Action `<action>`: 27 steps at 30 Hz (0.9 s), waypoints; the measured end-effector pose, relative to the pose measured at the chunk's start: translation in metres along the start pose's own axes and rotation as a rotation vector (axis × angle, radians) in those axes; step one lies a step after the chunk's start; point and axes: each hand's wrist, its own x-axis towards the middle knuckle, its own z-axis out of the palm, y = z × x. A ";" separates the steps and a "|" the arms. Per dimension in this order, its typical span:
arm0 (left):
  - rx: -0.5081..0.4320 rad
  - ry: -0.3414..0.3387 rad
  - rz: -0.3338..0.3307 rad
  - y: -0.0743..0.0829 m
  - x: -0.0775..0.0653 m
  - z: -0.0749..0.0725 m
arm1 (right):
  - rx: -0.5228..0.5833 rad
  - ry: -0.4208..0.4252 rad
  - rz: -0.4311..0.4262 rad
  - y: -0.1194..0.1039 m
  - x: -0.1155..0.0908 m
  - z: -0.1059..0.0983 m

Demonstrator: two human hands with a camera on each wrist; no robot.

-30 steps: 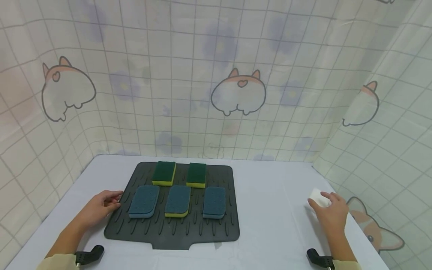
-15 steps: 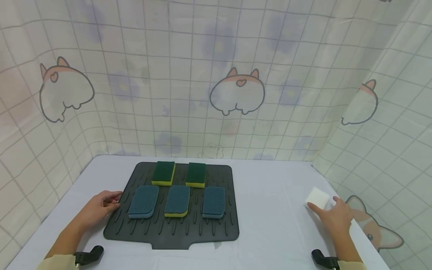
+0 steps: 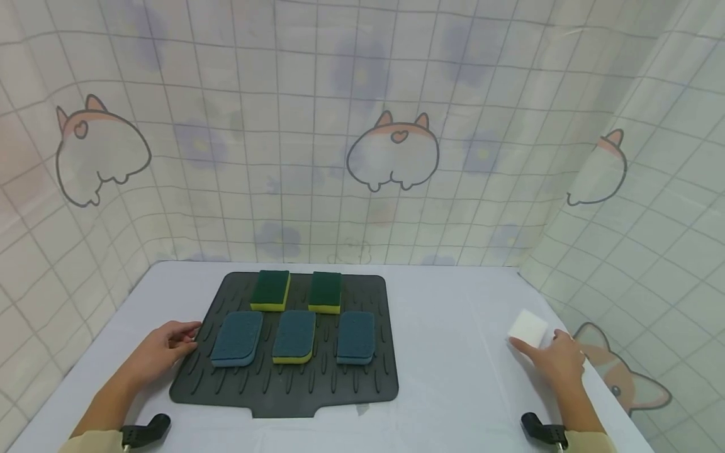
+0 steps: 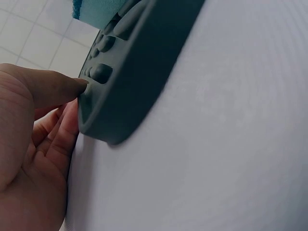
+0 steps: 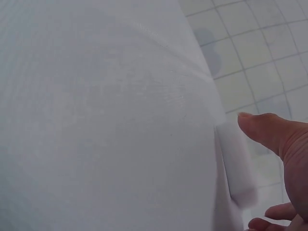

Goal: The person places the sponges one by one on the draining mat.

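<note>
My left hand (image 3: 161, 355) is at the left edge of a dark grey ridged silicone mat (image 3: 376, 384). In the left wrist view the thumb lies on top of the mat's corner (image 4: 120, 115) and the fingers are against its side, pinching the edge. At the right side of the table lies a white sponge block (image 3: 527, 328). My right hand (image 3: 561, 365) is spread beside it, thumb at its near corner and the other fingers apart from it. The right wrist view shows the white block (image 5: 236, 163) standing between thumb and fingers, not gripped.
Two green-and-yellow scrub sponges (image 3: 270, 289) sit at the back of the mat, and three blue-topped sponges (image 3: 238, 336) form the front row. A white cloth (image 3: 447, 352) covers the table. Patterned curtains (image 3: 317, 157) hang behind and at both sides.
My right hand has let go of the white sponge block and drawn back slightly, its fingers spreading. My left hand and the mat hold their place, while the head view has shifted a little.
</note>
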 end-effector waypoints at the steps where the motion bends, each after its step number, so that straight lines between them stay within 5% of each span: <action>1: 0.000 0.001 -0.002 0.000 0.000 0.000 | 0.008 -0.010 -0.005 -0.001 0.000 0.000; 18: -0.005 0.002 0.010 -0.006 0.001 0.001 | -0.009 -0.076 -0.086 -0.004 0.014 0.000; 27: -0.022 -0.020 -0.007 -0.003 -0.003 0.000 | -0.050 -0.125 -0.037 -0.006 0.019 0.002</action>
